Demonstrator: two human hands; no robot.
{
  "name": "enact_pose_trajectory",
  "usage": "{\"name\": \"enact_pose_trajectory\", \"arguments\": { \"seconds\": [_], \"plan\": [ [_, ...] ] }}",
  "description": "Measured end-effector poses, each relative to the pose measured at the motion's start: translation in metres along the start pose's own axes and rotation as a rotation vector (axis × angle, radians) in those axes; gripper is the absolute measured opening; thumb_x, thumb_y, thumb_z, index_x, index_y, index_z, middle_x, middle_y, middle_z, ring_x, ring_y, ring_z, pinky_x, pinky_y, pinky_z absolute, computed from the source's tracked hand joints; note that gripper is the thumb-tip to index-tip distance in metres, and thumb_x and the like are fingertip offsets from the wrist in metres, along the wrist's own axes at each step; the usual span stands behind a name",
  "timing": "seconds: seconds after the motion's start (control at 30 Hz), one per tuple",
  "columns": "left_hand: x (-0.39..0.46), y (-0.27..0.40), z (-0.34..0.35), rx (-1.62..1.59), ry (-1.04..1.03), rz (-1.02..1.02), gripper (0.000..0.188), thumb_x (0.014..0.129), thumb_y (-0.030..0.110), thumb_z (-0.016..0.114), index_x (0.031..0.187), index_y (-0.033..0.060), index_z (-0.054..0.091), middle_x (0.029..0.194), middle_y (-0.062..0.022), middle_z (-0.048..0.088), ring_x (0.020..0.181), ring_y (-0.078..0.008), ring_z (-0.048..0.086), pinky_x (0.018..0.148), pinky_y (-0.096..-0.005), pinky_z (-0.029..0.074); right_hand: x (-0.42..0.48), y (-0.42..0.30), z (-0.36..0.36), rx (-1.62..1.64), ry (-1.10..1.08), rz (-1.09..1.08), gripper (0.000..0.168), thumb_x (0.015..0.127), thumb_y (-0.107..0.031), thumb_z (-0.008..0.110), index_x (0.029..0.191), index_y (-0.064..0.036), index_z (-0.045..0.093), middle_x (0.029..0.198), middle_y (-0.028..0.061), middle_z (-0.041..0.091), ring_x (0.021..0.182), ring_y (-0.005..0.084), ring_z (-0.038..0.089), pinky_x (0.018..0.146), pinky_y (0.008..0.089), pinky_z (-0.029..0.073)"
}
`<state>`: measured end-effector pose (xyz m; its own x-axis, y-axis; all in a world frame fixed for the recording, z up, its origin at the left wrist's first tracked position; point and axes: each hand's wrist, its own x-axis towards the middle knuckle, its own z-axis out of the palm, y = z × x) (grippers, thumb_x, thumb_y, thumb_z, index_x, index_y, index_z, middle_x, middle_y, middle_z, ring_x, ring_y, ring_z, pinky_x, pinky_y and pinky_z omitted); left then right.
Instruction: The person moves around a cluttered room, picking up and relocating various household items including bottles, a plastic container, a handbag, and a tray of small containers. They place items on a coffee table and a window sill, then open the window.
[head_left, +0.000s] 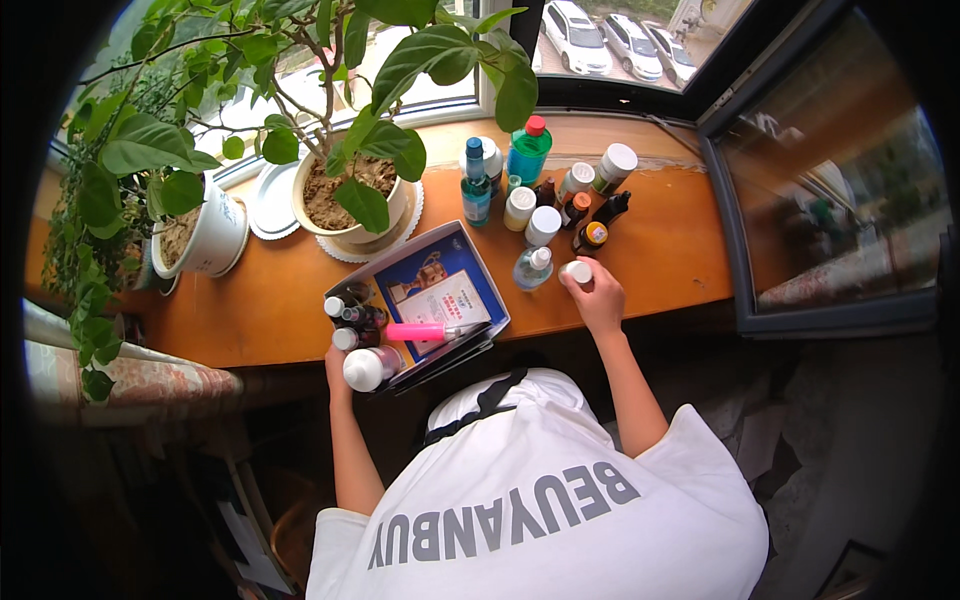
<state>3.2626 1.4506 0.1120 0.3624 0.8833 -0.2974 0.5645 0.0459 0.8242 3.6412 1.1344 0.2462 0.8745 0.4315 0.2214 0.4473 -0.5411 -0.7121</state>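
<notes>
My right hand (602, 298) grips a small white-capped bottle (576, 272) near the front edge of the wooden windowsill (652, 247). My left hand (337, 369) holds the near left side of a shallow cardboard box (401, 260), its fingers mostly hidden by bottles. Inside the box, dark bottles with white caps (345, 339) and a large white bottle (367, 369) stand along the left. A pink tube-shaped bottle (416, 332) lies across the printed box bottom. Just left of my right hand stands a clear pump bottle (533, 270).
Behind my right hand cluster several bottles, including white tubs (543, 225), an orange-capped brown bottle (590, 237), a blue spray bottle (475, 187) and a red-capped green bottle (529, 154). Potted plants (349, 195) stand at left. An open window sash (724, 225) juts in at right.
</notes>
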Motion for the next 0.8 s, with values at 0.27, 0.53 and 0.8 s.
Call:
{"name": "enact_pose_trajectory", "arguments": {
  "seconds": [0.27, 0.53, 0.8],
  "plan": [
    [-0.027, 0.069, 0.000, 0.212, 0.006, 0.027, 0.022, 0.079, 0.021, 0.062, 0.093, 0.0047, 0.063, 0.087, -0.0211, 0.066, 0.085, -0.0377, 0.064, 0.068, -0.0404, 0.048, -0.026, 0.021, 0.018, -0.009, -0.104, 0.113, 0.078, 0.073, -0.037, 0.078, 0.132, -0.007, 0.037, 0.062, 0.0020, 0.039, 0.055, 0.0182, 0.044, 0.053, 0.0323, 0.039],
    [-0.035, 0.070, 0.000, 0.215, -0.009, 0.013, 0.023, 0.079, 0.025, 0.062, 0.093, 0.0075, 0.064, 0.089, -0.0189, 0.066, 0.086, -0.0360, 0.063, 0.070, -0.0417, 0.049, -0.062, -0.093, 0.028, 0.268, -0.441, -0.399, 0.034, 0.073, -0.012, 0.074, 0.103, -0.007, 0.058, 0.061, 0.0040, 0.050, 0.052, 0.0152, 0.048, 0.049, 0.0259, 0.039],
    [-0.019, 0.048, 0.005, 0.119, 0.000, 0.019, 0.025, 0.080, 0.028, 0.062, 0.094, 0.0065, 0.064, 0.090, -0.0191, 0.066, 0.086, -0.0358, 0.064, 0.070, -0.0419, 0.049, -0.027, -0.199, 0.159, 0.286, -0.687, -0.783, 0.039, 0.071, -0.014, 0.071, 0.107, -0.006, 0.058, 0.100, 0.0118, 0.061, 0.096, 0.0305, 0.057, 0.080, 0.0378, 0.049]
  ]
}}
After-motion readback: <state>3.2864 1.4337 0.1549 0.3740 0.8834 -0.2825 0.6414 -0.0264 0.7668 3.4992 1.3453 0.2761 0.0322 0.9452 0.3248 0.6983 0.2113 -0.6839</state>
